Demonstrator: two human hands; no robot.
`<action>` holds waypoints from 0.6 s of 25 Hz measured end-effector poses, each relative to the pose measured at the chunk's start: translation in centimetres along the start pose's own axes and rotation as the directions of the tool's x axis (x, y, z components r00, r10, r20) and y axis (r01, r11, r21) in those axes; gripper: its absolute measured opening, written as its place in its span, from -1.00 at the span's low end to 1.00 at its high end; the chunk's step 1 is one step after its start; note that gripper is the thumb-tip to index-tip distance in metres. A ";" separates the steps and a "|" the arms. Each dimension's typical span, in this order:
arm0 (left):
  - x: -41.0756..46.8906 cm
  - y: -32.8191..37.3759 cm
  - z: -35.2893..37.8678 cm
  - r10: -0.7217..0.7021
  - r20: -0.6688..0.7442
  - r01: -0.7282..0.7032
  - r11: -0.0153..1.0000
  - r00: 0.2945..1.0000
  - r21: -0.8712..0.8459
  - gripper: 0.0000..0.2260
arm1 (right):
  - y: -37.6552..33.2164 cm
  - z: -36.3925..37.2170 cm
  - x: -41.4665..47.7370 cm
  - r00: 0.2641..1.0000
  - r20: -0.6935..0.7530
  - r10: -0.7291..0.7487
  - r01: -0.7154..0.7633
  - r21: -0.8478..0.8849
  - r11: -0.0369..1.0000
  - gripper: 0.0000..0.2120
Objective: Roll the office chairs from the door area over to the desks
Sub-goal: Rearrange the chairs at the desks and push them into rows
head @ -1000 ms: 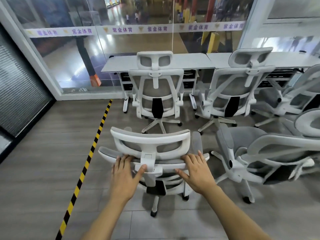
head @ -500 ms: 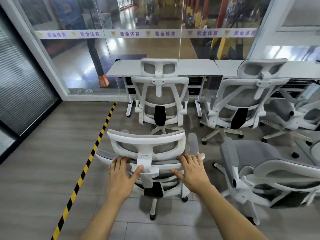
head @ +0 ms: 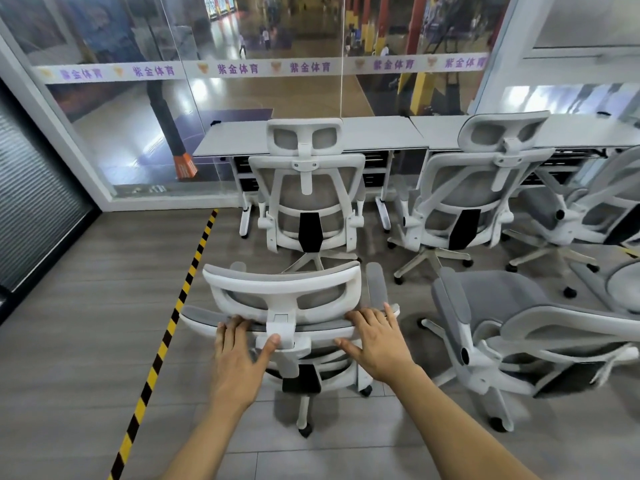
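A white office chair (head: 282,289) with grey mesh stands right in front of me, its back towards me. My left hand (head: 239,362) grips the top edge of its backrest left of the headrest post, thumb on the post. My right hand (head: 377,344) grips the same edge on the right. Straight ahead, a second white chair (head: 306,188) is parked at the grey desk (head: 235,136) by the glass wall. A third chair (head: 485,188) stands at the adjoining desk (head: 440,129).
A grey-seated chair (head: 512,327) stands close on my right, and further chairs (head: 588,209) crowd the far right. Yellow-black floor tape (head: 173,320) runs diagonally on the left. A dark shuttered wall (head: 31,202) bounds the left side.
The chair under my hands has rolled forward towards the desks, and the parked chair ahead is nearer. Both hands keep the same hold on the backrest.
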State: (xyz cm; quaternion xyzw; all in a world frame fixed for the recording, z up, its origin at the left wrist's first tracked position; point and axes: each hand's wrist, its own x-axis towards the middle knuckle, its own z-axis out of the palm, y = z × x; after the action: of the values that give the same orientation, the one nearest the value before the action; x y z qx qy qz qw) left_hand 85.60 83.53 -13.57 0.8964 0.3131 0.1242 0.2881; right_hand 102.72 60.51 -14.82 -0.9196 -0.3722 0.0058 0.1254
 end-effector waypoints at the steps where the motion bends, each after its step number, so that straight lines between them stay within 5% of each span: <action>1: -0.4 0.5 0.0 -0.007 -0.048 0.007 1.000 0.999 -0.006 -0.21 | 0.2 -0.1 -0.3 1.000 -0.025 0.016 -0.016 0.002 1.000 -0.36; 4: -2.5 4.3 0.7 0.116 -0.289 -0.106 0.993 0.950 0.049 -0.43 | 2.7 -0.8 -2.0 0.988 -0.108 0.113 -0.105 0.076 0.992 -0.48; 6: -4.0 8.1 2.7 0.319 -0.314 -0.304 0.948 0.894 0.097 -0.61 | 6.4 -2.0 -3.8 0.971 -0.140 0.192 -0.181 0.089 0.980 -0.50; 11: -2.3 16.9 10.6 0.582 0.020 -0.579 0.806 0.813 0.122 -0.61 | 19.2 -6.7 -7.4 0.867 -0.254 0.428 -0.452 -0.039 0.891 -0.48; 15: 0.9 20.2 16.4 0.381 0.191 -0.425 0.840 0.905 0.336 -0.56 | 31.4 -10.2 -9.7 0.792 -0.201 0.576 -0.608 -0.180 0.773 -0.41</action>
State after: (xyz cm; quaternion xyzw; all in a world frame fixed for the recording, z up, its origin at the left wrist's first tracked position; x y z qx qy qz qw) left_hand 102.83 64.05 -14.66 0.9857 0.1177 0.0684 0.0991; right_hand 118.26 29.85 -13.10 -0.9963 -0.0520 -0.0612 0.0321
